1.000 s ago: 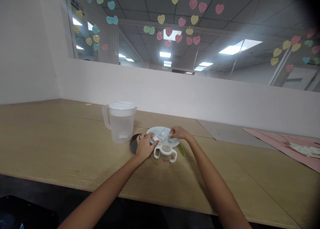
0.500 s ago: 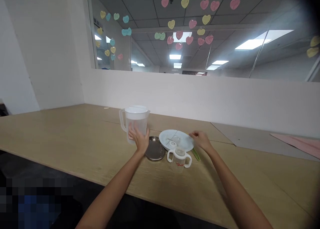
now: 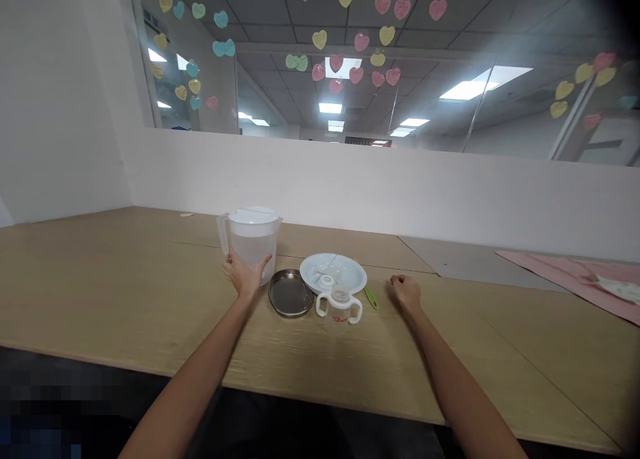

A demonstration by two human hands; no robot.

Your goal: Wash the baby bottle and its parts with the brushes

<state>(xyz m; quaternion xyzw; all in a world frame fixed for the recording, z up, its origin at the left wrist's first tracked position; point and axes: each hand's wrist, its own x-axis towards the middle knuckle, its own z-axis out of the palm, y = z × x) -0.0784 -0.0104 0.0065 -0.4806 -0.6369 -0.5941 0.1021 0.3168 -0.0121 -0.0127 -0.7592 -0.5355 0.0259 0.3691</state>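
Note:
A translucent lidded pitcher stands upright at centre left, its handle pointing left. My left hand is at its near side, thumb and fingers spread. Right of that hand lies a shallow metal tray. Beside the tray is a white bowl with clear pieces and a white ring-shaped part in it. In front of the bowl stands a clear cup with two white handles. A green utensil sticks out at the bowl's right. My right hand is closed on the table, right of the utensil.
The wooden table runs up to a white wall under a window with heart-shaped notes. A grey sheet covers its back right part. A pink cloth with something white on it lies at the far right.
The view has turned to the right. My right hand has moved away from the bowl's rim and down to the table. My left hand has shifted lower and leftward on the pitcher.

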